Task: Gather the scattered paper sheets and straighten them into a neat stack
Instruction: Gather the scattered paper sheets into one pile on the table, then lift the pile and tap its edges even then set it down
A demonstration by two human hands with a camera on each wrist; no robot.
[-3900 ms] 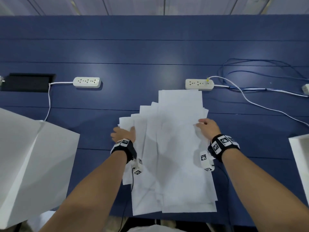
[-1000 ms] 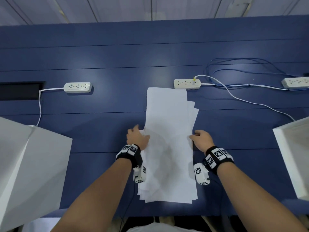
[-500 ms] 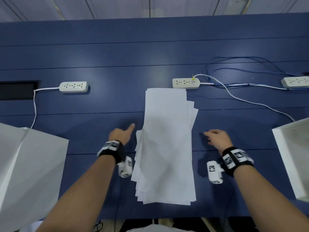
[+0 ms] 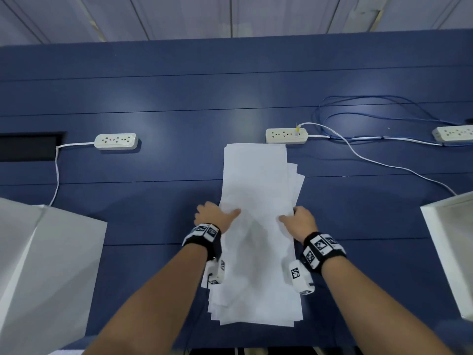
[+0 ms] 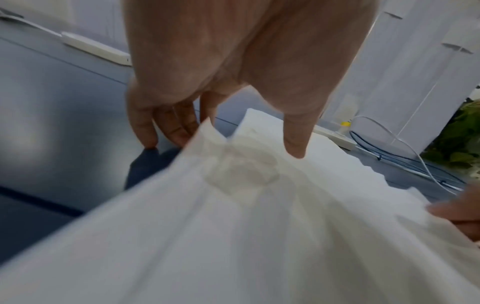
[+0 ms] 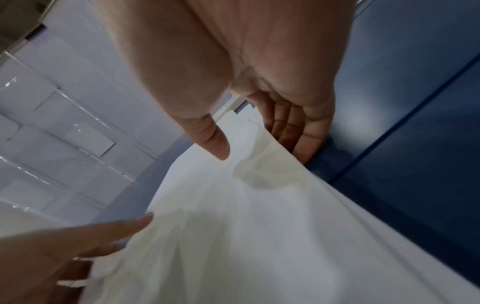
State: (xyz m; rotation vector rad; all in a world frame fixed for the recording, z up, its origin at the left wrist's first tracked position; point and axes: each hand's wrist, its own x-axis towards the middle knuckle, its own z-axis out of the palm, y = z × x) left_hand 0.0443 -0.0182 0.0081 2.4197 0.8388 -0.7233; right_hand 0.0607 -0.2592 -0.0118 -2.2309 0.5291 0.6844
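Note:
A rough stack of white paper sheets lies lengthwise on the blue table, its far and near ends still fanned. My left hand holds the stack's left edge, thumb on top and fingers tucked under the lifted, crumpled edge. On the opposite side, my right hand grips the right edge the same way. In the right wrist view the thumb lies over the sheets and the fingers sit beneath the edge against the table. The left hand's thumb shows across the paper.
Three white power strips lie along the back, the middle one touching the stack's far end. Blue and white cables trail right. White boxes stand at left and right. A black recess is far left.
Half a second ago both hands were off the paper, out to the sides. They have come back in and taken hold of the stack's left and right edges, lifting them slightly.

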